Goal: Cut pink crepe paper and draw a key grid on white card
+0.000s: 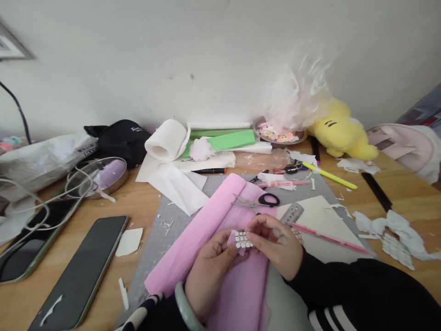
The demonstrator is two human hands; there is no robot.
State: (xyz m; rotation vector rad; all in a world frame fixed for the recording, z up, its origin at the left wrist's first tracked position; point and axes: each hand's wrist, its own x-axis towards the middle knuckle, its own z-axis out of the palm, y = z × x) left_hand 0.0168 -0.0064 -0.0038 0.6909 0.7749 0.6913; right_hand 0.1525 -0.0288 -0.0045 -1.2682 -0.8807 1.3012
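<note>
One small sheet of white dots (243,239) is gripped over pink paper (241,289) by the left hand's (210,266) fingers | right edge is touched by right hand (281,246); grip there cannot be told | scissors (262,202) are seen beyond

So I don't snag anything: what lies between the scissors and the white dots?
Pink paper, with the right hand's fingers over part of it, as the head view shows.

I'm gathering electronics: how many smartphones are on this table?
2: one smartphone left of the gray mat, another smartphone farther left at the picture's edge. More may be hidden.
</note>
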